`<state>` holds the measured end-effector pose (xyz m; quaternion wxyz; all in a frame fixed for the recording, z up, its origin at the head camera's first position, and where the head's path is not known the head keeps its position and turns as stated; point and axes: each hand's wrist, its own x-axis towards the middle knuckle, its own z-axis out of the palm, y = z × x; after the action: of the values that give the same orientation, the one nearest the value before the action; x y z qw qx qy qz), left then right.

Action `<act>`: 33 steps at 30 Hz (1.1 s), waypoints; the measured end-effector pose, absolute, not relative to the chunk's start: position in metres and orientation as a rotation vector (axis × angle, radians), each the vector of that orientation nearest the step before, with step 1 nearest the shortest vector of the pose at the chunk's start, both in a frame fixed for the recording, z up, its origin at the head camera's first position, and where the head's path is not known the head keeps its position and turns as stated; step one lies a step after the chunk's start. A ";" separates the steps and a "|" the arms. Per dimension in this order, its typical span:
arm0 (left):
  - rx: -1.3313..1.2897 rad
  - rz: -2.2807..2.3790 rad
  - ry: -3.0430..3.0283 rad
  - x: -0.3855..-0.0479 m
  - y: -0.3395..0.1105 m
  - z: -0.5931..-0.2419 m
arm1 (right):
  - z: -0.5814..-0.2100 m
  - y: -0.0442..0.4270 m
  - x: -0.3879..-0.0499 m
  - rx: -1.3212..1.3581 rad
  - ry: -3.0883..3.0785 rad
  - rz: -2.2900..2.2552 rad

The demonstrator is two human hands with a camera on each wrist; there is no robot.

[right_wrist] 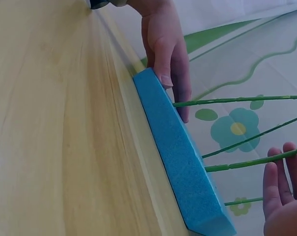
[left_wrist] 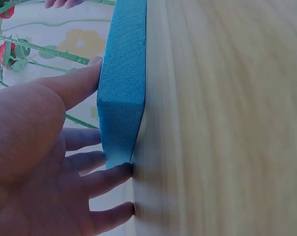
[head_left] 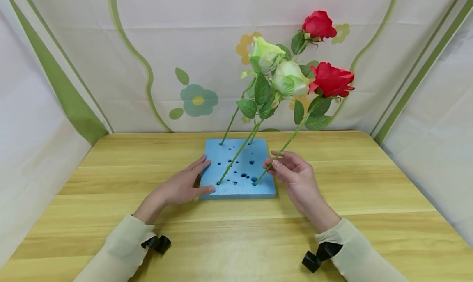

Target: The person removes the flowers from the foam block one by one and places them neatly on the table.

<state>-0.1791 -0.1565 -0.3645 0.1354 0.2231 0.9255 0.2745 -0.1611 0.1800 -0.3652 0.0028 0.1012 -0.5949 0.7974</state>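
A blue foam block full of holes lies flat on the table. Its four corner areas carry upright but leaning artificial roses: the near-right red rose, the near-left pale green rose, another pale green rose and a red rose behind. My right hand pinches the near-right red rose low on its stem, whose foot is in the block. Against the block's left side my left hand rests with fingers spread, its thumb on the top near the front corner, as the left wrist view also shows.
The wooden table reaches to a patterned cloth backdrop behind the block. White cloth walls stand on both sides. Black wrist cameras sit on both sleeves.
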 end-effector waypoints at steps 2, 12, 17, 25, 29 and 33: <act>0.648 0.798 2.678 -0.179 -0.158 -0.364 | -0.363 0.179 -0.160 0.324 -1.863 2.471; 0.652 0.805 2.679 -0.178 -0.159 -0.363 | -0.357 0.181 -0.159 0.376 -1.851 2.383; 0.654 0.808 2.675 -0.178 -0.158 -0.364 | -0.356 0.180 -0.157 0.403 -1.854 2.366; 0.652 0.804 2.676 -0.179 -0.159 -0.366 | -0.354 0.179 -0.155 0.402 -1.753 2.410; 0.655 0.810 2.674 -0.178 -0.158 -0.365 | -0.350 0.180 -0.155 0.355 -1.679 2.423; 0.661 0.813 2.677 -0.178 -0.157 -0.364 | -0.344 0.184 -0.156 0.303 -1.612 2.442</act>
<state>-0.1781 -0.1574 -0.3638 0.1331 0.2280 0.9229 0.2802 -0.1558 0.1839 -0.3439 0.0996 0.1024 -0.5453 0.8260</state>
